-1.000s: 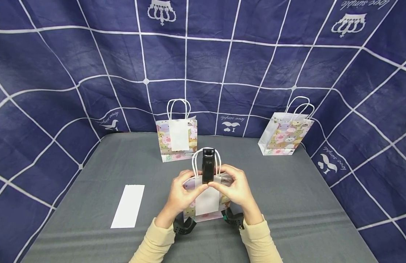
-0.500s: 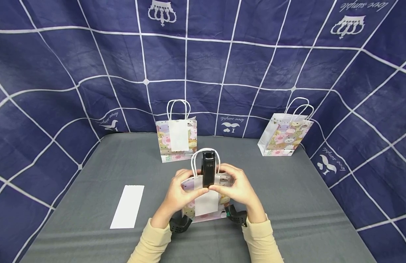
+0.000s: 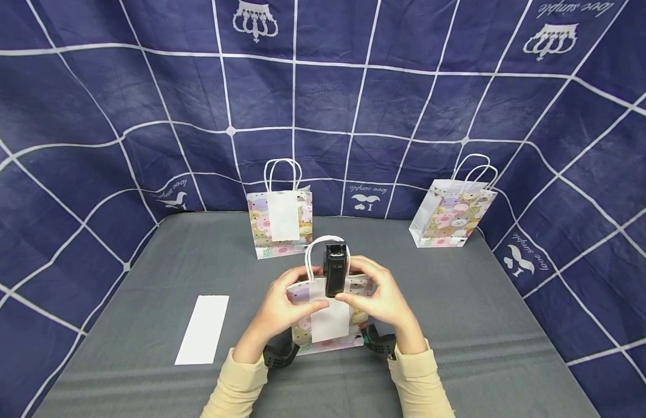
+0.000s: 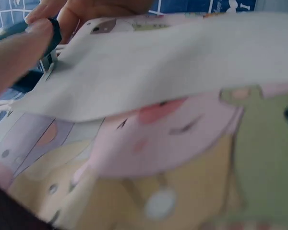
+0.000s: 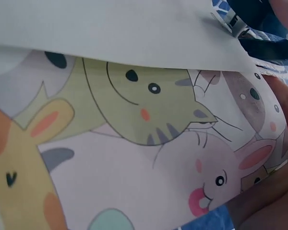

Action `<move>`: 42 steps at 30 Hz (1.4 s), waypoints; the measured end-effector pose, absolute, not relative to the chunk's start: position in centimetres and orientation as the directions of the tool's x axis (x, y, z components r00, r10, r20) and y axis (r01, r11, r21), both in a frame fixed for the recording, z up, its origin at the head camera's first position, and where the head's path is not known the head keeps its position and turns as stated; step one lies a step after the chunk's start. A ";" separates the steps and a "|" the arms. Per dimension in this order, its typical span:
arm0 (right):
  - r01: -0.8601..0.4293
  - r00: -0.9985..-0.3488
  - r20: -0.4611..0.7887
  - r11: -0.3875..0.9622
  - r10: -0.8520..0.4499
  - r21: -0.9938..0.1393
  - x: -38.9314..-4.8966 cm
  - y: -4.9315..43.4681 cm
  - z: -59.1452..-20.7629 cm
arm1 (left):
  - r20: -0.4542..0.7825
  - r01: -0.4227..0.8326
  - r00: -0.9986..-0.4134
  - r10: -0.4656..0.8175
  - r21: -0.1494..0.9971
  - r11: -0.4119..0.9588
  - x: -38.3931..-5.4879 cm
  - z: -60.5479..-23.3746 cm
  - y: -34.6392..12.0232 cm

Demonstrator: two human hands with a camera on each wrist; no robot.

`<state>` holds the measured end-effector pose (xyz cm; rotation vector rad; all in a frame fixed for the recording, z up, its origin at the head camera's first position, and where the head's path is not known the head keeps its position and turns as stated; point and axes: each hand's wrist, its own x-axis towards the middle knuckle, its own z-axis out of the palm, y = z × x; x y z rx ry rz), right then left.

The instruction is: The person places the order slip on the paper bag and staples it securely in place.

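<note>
A small paper gift bag (image 3: 302,334) with animal prints and white cord handles stands in front of me. A white paper strip (image 3: 330,322) hangs down its front. The black stapler (image 3: 336,273) stands at the bag's top, over the strip's upper end; its metal part shows there in the right wrist view. My right hand (image 3: 386,296) holds the stapler, its thumb at the lower end and fingers behind the bag. My left hand (image 3: 281,302) grips the bag's top left, fingers behind it, thumb in front of the strip and apart from the stapler.
Behind, a similar gift bag (image 3: 260,223) carries a white strip on its front. A third bag (image 3: 454,217), without a strip on its visible front, stands at the back right. One loose white strip (image 3: 203,330) lies on the grey tabletop (image 3: 145,278) at left.
A second ago both thumbs met at the stapler's lower end. My left thumb has come away to the left, and the stapler has shifted slightly right with my right thumb still on it.
</note>
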<state>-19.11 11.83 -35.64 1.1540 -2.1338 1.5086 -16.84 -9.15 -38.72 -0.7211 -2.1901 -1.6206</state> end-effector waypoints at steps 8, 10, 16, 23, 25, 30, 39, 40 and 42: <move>-0.744 -0.645 0.651 0.135 -0.399 -0.654 -19.8 12.4 -36.3 | 0.577 0.584 -0.810 0.108 0.774 0.245 -17.1 -38.7 -9.2; -0.746 -0.641 0.665 0.109 -0.383 -0.657 -20.3 12.6 -37.0 | 0.594 0.597 -0.799 0.094 0.766 0.237 -17.2 -38.8 -9.3; -0.759 -0.600 0.710 -0.017 -0.368 -0.651 -21.0 12.9 -37.9 | 0.624 0.625 -0.777 0.082 0.750 0.219 -17.4 -39.0 -9.4; -0.774 -0.554 0.735 -0.081 -0.391 -0.628 -21.2 12.8 -37.8 | 0.645 0.636 -0.761 0.067 0.722 0.272 -17.4 -39.0 -9.5; -0.765 -0.568 0.725 -0.075 -0.388 -0.639 -21.1 12.9 -37.8 | 0.640 0.625 -0.766 0.054 0.723 0.293 -17.4 -38.9 -9.5; -0.746 -0.608 0.707 -0.045 -0.362 -0.665 -21.0 12.9 -37.6 | 0.661 0.631 -0.749 0.031 0.700 0.333 -17.5 -39.0 -9.5; -0.763 -0.615 0.736 -0.021 -0.282 -0.646 -20.8 13.3 -37.6 | 0.667 0.625 -0.745 -0.017 0.707 0.331 -17.8 -39.1 -9.6; -0.762 -0.620 0.736 -0.012 -0.272 -0.647 -20.8 13.4 -37.6 | 0.663 0.620 -0.748 -0.018 0.709 0.336 -17.8 -39.2 -9.6; -0.762 -0.629 0.735 0.014 -0.254 -0.647 -20.6 13.6 -37.6 | 0.659 0.614 -0.752 -0.014 0.708 0.348 -18.0 -39.6 -9.7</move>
